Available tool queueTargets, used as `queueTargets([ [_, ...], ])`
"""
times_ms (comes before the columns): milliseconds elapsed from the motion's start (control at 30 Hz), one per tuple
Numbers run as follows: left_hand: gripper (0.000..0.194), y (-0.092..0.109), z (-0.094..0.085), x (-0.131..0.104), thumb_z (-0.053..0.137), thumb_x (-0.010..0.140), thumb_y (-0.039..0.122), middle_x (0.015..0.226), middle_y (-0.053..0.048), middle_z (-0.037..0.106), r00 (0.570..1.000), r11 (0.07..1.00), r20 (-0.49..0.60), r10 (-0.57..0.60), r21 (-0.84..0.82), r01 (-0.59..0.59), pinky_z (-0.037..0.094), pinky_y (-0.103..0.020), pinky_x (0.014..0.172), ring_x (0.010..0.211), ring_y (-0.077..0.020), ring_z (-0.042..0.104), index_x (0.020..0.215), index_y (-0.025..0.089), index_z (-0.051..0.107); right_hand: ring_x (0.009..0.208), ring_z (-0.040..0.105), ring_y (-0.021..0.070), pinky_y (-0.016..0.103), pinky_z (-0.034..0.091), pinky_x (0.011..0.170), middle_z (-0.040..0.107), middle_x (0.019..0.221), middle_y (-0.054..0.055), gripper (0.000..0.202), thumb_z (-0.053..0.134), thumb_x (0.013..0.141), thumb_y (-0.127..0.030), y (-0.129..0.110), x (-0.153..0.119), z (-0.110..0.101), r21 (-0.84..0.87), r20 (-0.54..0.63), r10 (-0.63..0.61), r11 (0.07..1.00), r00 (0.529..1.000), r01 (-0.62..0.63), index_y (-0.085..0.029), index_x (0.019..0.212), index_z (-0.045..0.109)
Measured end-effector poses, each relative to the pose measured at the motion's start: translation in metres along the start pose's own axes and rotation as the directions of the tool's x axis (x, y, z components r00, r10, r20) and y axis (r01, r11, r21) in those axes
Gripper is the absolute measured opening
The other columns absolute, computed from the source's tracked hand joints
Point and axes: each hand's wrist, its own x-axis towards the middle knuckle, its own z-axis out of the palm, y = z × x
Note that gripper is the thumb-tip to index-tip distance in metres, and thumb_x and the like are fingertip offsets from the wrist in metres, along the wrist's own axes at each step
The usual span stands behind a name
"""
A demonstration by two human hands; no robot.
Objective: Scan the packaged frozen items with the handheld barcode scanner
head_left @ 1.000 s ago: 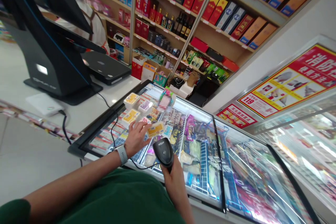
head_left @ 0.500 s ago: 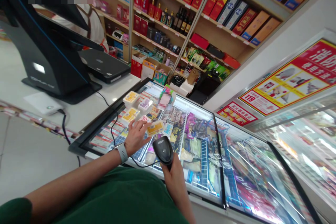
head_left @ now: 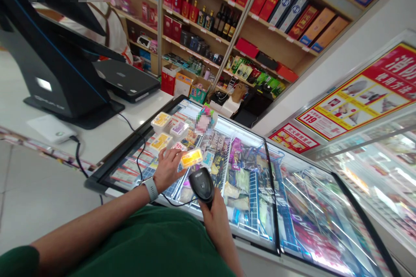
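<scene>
Two bare hands are at work over a glass-topped, black-framed chest freezer [head_left: 97, 177] in this shop. The left hand [head_left: 168, 168], a pale-strapped watch [head_left: 151, 189] at its wrist, grips the near left end of a rectangular yellow-and-white plastic tub [head_left: 191, 157], held above the glass or just on it; I can't tell which. A bright glow lies across its lid. The right hand [head_left: 215, 214] is closed around a black plastic barcode scanner [head_left: 202, 186], its head just beside the tub. Beyond the left hand, more tubs with yellow [head_left: 161, 120], purple [head_left: 179, 128] and reddish lids sit on the glass, near a multicoloured packet [head_left: 207, 114]. Bagged goods show through the freezer top, among wire baskets. Against its left side stands a white bench [head_left: 149, 110] bearing a dark sales terminal [head_left: 65, 73], a flat black device [head_left: 126, 80] and a small white box [head_left: 52, 129]. A person in white [head_left: 117, 30] is partly hidden behind the terminal. Wooden shelves [head_left: 282, 43] of boxes and bottles fill the back, with a red-and-yellow sign [head_left: 360, 91] on the right.
</scene>
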Motion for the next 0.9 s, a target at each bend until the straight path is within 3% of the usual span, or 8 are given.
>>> queueTargets([
  [133, 0.049, -0.001, 0.002, -0.001, 0.068, 0.074, 0.029, 0.118, -0.012, 0.064, 1.0, 1.0, 0.007, -0.01, 0.003, 0.01, 0.022, -0.051, 0.109, 0.116, -0.0305, 0.055, 0.121, 0.021, 0.056, 0.096, 0.059, 0.0263, 0.036, 0.046, 0.082, 0.063, 0.102, 0.009, 0.022, 0.057, 0.086, -0.024, -0.001, 0.0, -0.001, -0.012, 0.021, 0.02, 1.0, 1.0, -0.02, -0.019, 0.108, 0.054],
  [267, 0.054, -0.005, 0.002, -0.002, 0.07, 0.073, 0.04, 0.119, -0.014, 0.063, 0.997, 0.996, -0.021, -0.079, 0.042, 0.08, 0.019, -0.054, 0.111, 0.116, -0.0324, 0.054, 0.121, 0.019, 0.057, 0.097, 0.059, 0.0265, 0.036, 0.046, 0.083, 0.063, 0.103, 0.01, 0.022, 0.056, 0.087, -0.024, -0.001, 0.0, -0.002, -0.01, 0.019, 0.029, 1.0, 0.999, -0.029, -0.018, 0.108, 0.054],
  [467, 0.055, -0.027, 0.006, 0.0, 0.068, 0.073, 0.05, 0.128, -0.019, 0.057, 0.979, 0.971, -0.067, -0.194, 0.128, 0.201, 0.012, -0.057, 0.113, 0.123, -0.0359, 0.048, 0.115, 0.016, 0.06, 0.096, 0.06, 0.0262, 0.036, 0.046, 0.082, 0.063, 0.102, 0.01, 0.021, 0.056, 0.087, -0.025, 0.001, 0.0, -0.002, -0.008, 0.013, 0.012, 1.0, 1.0, -0.012, -0.019, 0.107, 0.054],
  [667, 0.054, -0.044, 0.015, -0.001, 0.067, 0.073, 0.05, 0.136, -0.022, 0.052, 0.973, 0.95, -0.026, -0.229, 0.21, 0.229, 0.008, -0.059, 0.113, 0.129, -0.0386, 0.042, 0.113, 0.014, 0.062, 0.096, 0.06, 0.025, 0.034, 0.047, 0.082, 0.064, 0.103, 0.009, 0.022, 0.057, 0.087, -0.025, 0.004, -0.001, -0.001, 0.004, 0.002, 0.004, 1.0, 1.0, -0.004, -0.019, 0.109, 0.055],
  [900, 0.064, -0.042, 0.016, -0.001, 0.064, 0.077, 0.053, 0.143, -0.025, 0.046, 0.981, 0.954, -0.047, -0.189, 0.227, 0.194, 0.01, -0.063, 0.112, 0.135, -0.0415, 0.036, 0.126, 0.012, 0.056, 0.098, 0.059, 0.0264, 0.037, 0.046, 0.084, 0.063, 0.103, 0.01, 0.022, 0.057, 0.087, -0.024, 0.007, -0.001, -0.001, -0.006, 0.004, 0.024, 1.0, 1.0, -0.024, -0.018, 0.108, 0.055],
])
